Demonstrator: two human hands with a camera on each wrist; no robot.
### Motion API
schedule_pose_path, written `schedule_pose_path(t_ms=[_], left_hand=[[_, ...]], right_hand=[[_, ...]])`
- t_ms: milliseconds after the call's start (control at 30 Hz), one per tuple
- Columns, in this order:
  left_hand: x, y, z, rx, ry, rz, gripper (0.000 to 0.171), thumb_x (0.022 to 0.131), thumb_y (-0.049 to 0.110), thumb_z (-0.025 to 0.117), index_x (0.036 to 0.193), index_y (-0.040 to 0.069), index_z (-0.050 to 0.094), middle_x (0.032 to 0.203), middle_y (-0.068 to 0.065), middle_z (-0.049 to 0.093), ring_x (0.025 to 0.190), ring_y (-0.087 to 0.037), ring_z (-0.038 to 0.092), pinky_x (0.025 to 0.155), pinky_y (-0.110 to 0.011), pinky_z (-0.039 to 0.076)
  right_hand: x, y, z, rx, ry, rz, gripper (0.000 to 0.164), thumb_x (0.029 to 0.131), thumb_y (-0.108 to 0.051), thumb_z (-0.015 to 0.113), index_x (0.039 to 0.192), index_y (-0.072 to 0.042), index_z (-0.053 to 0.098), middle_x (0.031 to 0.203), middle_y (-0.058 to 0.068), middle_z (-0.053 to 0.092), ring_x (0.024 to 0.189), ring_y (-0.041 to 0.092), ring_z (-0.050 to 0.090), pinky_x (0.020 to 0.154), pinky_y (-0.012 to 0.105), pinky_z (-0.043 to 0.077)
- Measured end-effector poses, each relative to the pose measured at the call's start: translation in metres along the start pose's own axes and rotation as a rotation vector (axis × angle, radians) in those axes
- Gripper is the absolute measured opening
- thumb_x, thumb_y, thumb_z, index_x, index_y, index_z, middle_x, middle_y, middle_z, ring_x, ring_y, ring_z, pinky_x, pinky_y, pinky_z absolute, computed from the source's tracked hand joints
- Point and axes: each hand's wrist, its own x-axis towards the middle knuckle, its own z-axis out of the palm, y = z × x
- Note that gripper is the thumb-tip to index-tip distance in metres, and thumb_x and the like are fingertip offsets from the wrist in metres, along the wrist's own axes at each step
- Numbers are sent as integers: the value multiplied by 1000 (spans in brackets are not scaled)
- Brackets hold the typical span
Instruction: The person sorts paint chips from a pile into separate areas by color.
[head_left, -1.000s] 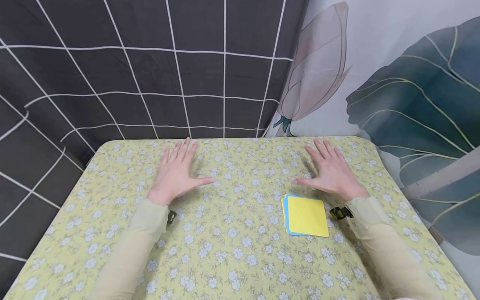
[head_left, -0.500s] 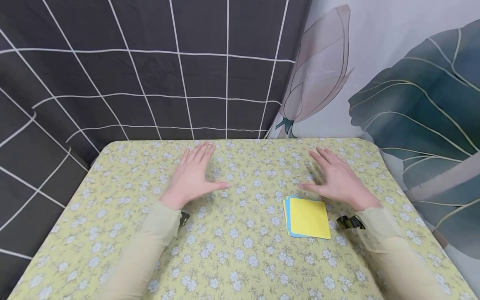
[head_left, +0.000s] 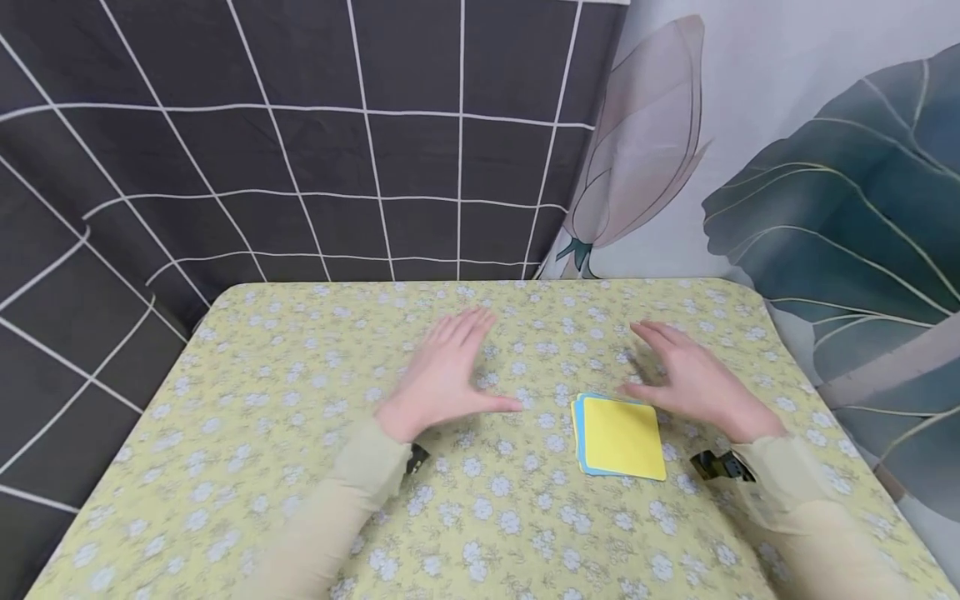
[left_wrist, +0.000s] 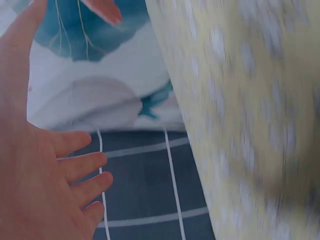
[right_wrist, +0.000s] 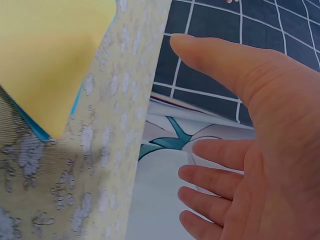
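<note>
A small stack of square paper sheets (head_left: 624, 437), yellow on top with blue showing beneath, lies on the right half of the table. My right hand (head_left: 693, 379) hovers just beyond its upper right corner, thumb tip near the stack's top edge, fingers spread and holding nothing. To the left of the stack, my left hand (head_left: 438, 375) is held over the cloth with thumb stretched out toward the sheets and nothing in its grasp. In the right wrist view the yellow top sheet (right_wrist: 55, 55) appears beside the thumb. The left wrist view shows the left palm (left_wrist: 35, 185) bare.
A yellow floral cloth (head_left: 247, 467) covers the table. Behind it hangs a dark curtain (head_left: 300, 150) with a white grid, and at the right a pale curtain (head_left: 765, 75) printed with large leaves. Dark wrist devices (head_left: 722, 465) sit under both sleeves.
My left hand has moved right and a little nearer, toward the stack. My right hand has come slightly closer to my body. The sheets stay in place on the cloth.
</note>
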Motion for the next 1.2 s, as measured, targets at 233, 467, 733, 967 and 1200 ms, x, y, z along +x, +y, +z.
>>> schedule_pose_path(t_ms=[233,467,733,967,1200], left_hand=[[7,36,23,-30,-69,101,130,70,94,54,162,8,22,167,-9,19,153,-24,15,124,-39,5],[12,64,38,-47,-117,189,128,70,89,62,161,6,26,166,-12,23,152,-26,21,124,-39,11],[24,85,54,-63,-165,253,124,72,83,68,159,2,30,162,-12,33,148,-25,29,124,-36,15],[35,96,63,-139,-264,249,121,71,72,80,157,1,33,160,-12,35,147,-21,30,120,-24,15],[38,101,70,-155,-327,269,109,73,58,86,152,-2,41,152,-11,47,139,-21,42,117,-23,26]], right_hand=[[-18,6,6,20,-27,40,109,80,-62,79,157,1,34,157,31,30,138,55,32,101,75,36],[-29,5,4,55,-39,41,120,68,-64,87,154,3,38,155,31,34,137,53,34,101,73,38],[-41,4,9,106,-84,33,121,60,-61,93,148,7,45,148,32,44,132,53,42,98,69,44],[-47,5,19,136,-112,0,117,57,-63,93,140,9,53,137,28,54,122,47,53,93,63,50],[-53,2,26,151,-146,-5,116,54,-55,97,139,10,53,130,20,54,109,37,58,85,54,56]])
